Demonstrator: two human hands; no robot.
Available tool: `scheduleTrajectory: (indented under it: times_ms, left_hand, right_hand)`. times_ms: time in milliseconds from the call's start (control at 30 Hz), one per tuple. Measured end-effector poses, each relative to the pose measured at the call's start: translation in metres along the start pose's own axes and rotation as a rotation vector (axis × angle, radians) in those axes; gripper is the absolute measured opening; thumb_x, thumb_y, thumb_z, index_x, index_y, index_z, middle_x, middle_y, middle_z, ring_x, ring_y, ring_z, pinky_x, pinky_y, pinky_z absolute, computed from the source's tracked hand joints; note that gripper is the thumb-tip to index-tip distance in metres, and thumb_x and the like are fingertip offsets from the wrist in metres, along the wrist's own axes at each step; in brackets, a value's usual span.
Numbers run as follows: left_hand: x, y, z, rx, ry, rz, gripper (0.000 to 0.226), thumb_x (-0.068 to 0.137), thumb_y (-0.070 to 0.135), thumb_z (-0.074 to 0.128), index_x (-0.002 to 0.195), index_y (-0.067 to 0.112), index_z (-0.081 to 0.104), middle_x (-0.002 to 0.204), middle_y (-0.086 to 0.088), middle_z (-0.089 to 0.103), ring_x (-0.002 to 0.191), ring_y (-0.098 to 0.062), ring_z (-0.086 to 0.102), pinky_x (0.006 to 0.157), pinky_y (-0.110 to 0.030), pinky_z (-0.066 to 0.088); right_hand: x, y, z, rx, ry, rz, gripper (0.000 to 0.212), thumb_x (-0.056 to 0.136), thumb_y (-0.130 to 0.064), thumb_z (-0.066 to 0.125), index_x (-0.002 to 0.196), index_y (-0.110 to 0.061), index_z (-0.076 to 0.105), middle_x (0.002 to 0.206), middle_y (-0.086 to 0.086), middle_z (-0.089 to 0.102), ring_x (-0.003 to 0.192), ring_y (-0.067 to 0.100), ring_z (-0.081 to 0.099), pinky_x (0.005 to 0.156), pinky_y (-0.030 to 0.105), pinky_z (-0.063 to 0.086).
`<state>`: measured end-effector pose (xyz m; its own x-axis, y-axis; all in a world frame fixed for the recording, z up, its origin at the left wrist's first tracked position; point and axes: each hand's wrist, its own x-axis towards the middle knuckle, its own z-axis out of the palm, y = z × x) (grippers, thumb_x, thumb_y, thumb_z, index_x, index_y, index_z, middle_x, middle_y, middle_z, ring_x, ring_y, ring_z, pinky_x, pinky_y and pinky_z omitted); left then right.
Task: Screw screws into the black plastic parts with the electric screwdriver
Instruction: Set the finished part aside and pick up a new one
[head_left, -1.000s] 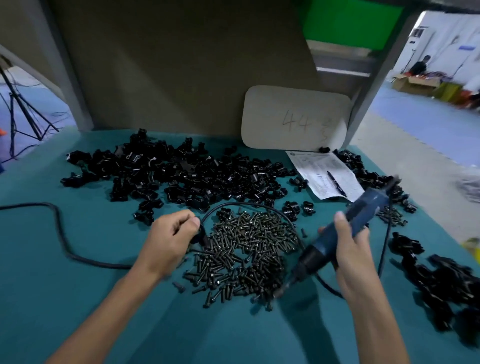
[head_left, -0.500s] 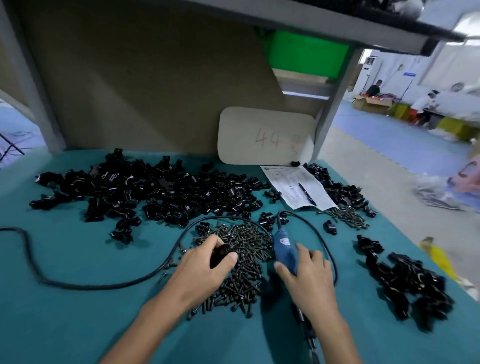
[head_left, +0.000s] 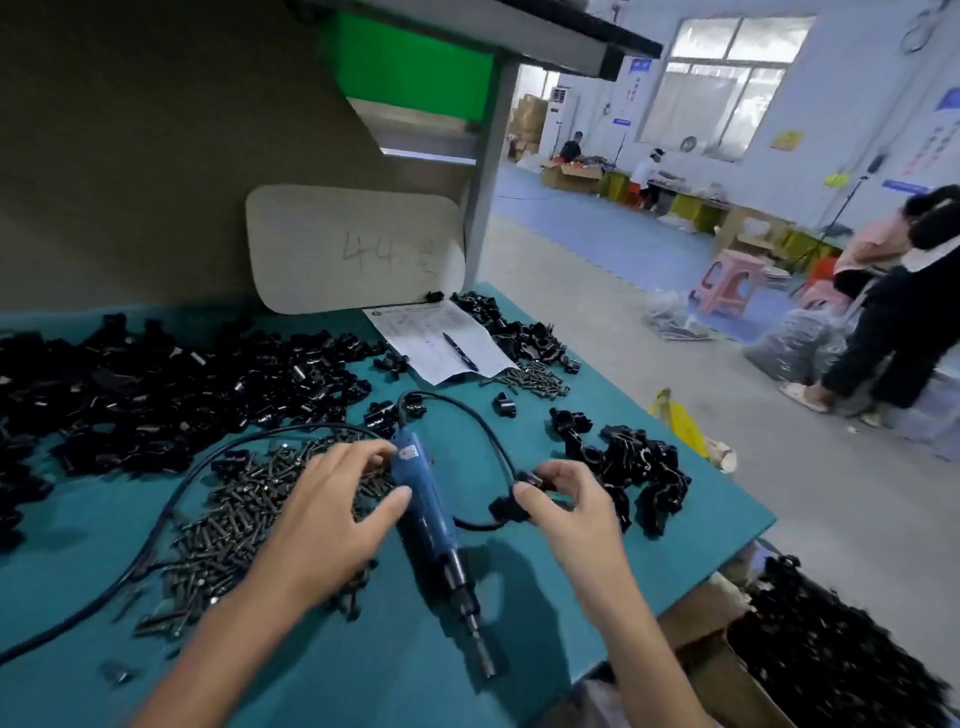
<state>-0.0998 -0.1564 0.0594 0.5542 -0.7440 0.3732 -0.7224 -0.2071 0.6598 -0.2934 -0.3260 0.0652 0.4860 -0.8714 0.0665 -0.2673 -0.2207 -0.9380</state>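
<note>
Near frame centre, right hand (head_left: 576, 514) pinches a black plastic part (head_left: 503, 506), left hand (head_left: 332, 514) hovers slack over dark screws (head_left: 234, 509); seating one likely comes next.

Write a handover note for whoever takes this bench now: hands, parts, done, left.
Left hand: open, fingers spread over the loose pile of dark metal screws, thumb beside the tool.
Right hand: pinches one small black plastic part.
Blue electric screwdriver: lying on the teal mat between the hands, bit toward the person, held by neither.
Done: cannot tell whether the held part has its screw.
To do: large heap of black plastic parts far left; smaller heap at right, state unclear.
</note>
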Motion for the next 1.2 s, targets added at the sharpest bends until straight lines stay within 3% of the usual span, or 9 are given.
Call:
scheduleTrajectory:
  times_ms: [100,200,333,433,500,600,900,1067,1200]
  left_hand:
    - [0.002,-0.019,-0.014,-0.026,0.101,-0.105,0.024,0.094,0.038,0.064,0.115,0.04,0.055,0.105,0.026,0.055,0.097,-0.004,0.055,0.082,-0.034,0.047]
    - [0.002,-0.037,-0.025,-0.056,0.159,-0.203,0.014,0.096,0.035,0.062,0.109,0.036,0.057,0.096,0.013,0.062,0.082,-0.009,0.059,0.067,-0.036,0.05]
    - [-0.005,-0.05,-0.032,-0.047,0.201,-0.27,0.01,0.096,0.029,0.062,0.104,0.035,0.06,0.088,0.012,0.065,0.071,-0.011,0.06,0.058,-0.03,0.046]
    - [-0.009,-0.056,-0.032,-0.058,0.193,-0.31,0.01,0.096,0.029,0.062,0.102,0.037,0.06,0.088,0.012,0.066,0.073,-0.012,0.061,0.062,-0.033,0.049]
    - [-0.011,-0.06,-0.033,-0.056,0.194,-0.33,0.011,0.096,0.029,0.061,0.101,0.039,0.06,0.089,0.014,0.067,0.075,-0.012,0.063,0.064,-0.035,0.05]
    - [-0.014,-0.068,-0.035,-0.04,0.202,-0.34,0.013,0.096,0.031,0.062,0.099,0.043,0.059,0.086,0.016,0.068,0.07,-0.011,0.063,0.061,-0.033,0.051]
    - [-0.008,-0.087,-0.045,-0.073,0.34,-0.397,0.006,0.097,0.026,0.06,0.099,0.032,0.062,0.086,0.011,0.066,0.065,-0.01,0.056,0.061,-0.032,0.044]
    - [-0.021,-0.125,-0.087,0.112,0.467,-0.46,0.01,0.098,0.022,0.06,0.105,0.029,0.062,0.096,0.011,0.064,0.092,-0.02,0.06,0.079,-0.038,0.046]
    - [-0.034,-0.155,-0.12,0.508,0.546,-0.649,0.022,0.092,0.025,0.066,0.114,0.021,0.065,0.124,-0.011,0.059,0.121,-0.039,0.043,0.098,-0.056,0.032]
  right_hand:
    - [0.028,0.011,-0.05,-0.341,0.174,-0.01,0.027,0.084,-0.045,0.07,0.109,-0.042,0.062,0.106,-0.019,0.067,0.093,-0.001,0.061,0.072,0.024,0.049]
    - [0.065,0.024,-0.082,-0.526,0.308,0.0,0.035,0.092,-0.034,0.066,0.125,-0.02,0.067,0.116,0.004,0.069,0.101,0.024,0.064,0.085,0.04,0.053]
    - [0.102,0.042,-0.097,-0.593,0.359,0.027,0.039,0.101,-0.032,0.058,0.13,-0.007,0.064,0.12,0.016,0.07,0.111,0.035,0.062,0.084,0.039,0.046]
    - [0.112,0.056,-0.097,-0.734,0.301,0.075,0.047,0.106,-0.04,0.049,0.141,-0.009,0.052,0.135,0.019,0.063,0.125,0.039,0.055,0.093,0.044,0.043]
    - [0.11,0.066,-0.092,-0.812,0.238,0.123,0.064,0.104,-0.059,0.04,0.155,-0.02,0.038,0.161,0.016,0.038,0.146,0.038,0.035,0.113,0.053,0.031]
    - [0.098,0.083,-0.079,-0.829,0.162,0.134,0.088,0.089,-0.084,0.037,0.16,-0.036,0.017,0.171,0.006,0.007,0.155,0.034,0.008,0.12,0.06,0.015]
    - [0.113,0.082,-0.066,-0.951,0.186,0.093,0.098,0.086,-0.079,0.05,0.16,-0.024,0.017,0.167,0.014,0.015,0.154,0.035,0.011,0.122,0.064,0.009]
    - [0.116,0.032,-0.026,-0.902,0.238,-0.09,0.105,0.081,-0.079,0.046,0.16,-0.014,0.024,0.166,0.023,0.018,0.154,0.04,0.009,0.123,0.057,0.007]
    - [0.124,-0.022,0.056,-0.676,-0.082,-0.377,0.071,0.097,-0.049,0.061,0.155,-0.017,0.034,0.152,0.013,0.045,0.141,0.032,0.039,0.116,0.05,0.036]
